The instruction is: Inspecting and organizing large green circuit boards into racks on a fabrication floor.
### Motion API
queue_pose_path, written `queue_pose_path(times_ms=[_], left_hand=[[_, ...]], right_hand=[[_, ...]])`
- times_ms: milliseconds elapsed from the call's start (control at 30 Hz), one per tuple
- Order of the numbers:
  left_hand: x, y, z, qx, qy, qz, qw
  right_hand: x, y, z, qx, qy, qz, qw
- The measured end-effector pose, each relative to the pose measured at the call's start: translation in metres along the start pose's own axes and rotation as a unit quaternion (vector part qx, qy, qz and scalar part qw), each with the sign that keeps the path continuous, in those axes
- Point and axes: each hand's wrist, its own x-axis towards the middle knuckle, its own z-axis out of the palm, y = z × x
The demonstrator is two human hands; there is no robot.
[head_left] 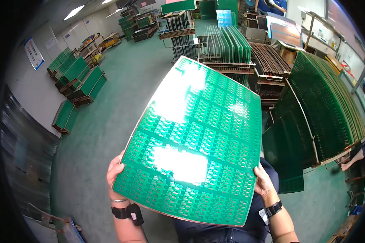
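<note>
A large green circuit board panel, printed with rows of small repeated patterns, fills the middle of the view. It is tilted, and bright glare from the lights whitens parts of its face. My left hand grips its left edge near the lower corner, thumb on top. On the opposite edge my right hand holds the panel, with the fingers partly hidden beneath it. Both wrists wear black straps. Close by on the right, a rack of upright green panels stands on edge, with a dark green panel at its near side.
Behind the held panel are a wire rack of panels and a brown slotted rack. Green panel stacks line the left wall. A grey-green floor runs between. A co-worker stands at the back; a person's foot shows at right.
</note>
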Motion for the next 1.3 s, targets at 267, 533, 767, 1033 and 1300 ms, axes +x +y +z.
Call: queue_pose_path(times_ms=[267,533,767,1033,1300], left_hand=[[-0.026,-0.103,0.040,-0.305,0.125,-0.051,0.943],[-0.052,-0.149,0.073,-0.285,0.124,-0.138,0.940],[-0.054,-0.109,0.013,-0.080,0.170,-0.115,0.975],[-0.078,-0.104,-0.042,-0.021,0.213,-0.156,0.964],[-0.085,-0.097,-0.052,-0.031,0.216,-0.203,0.955]], right_hand=[[-0.030,0.010,-0.013,0.019,0.031,-0.162,0.986],[-0.072,0.000,-0.010,-0.007,0.008,-0.151,0.988],[-0.115,-0.098,-0.003,-0.053,0.141,-0.388,0.909],[-0.136,-0.079,0.026,-0.101,0.130,-0.341,0.926],[-0.141,-0.076,0.027,-0.097,0.132,-0.335,0.928]])
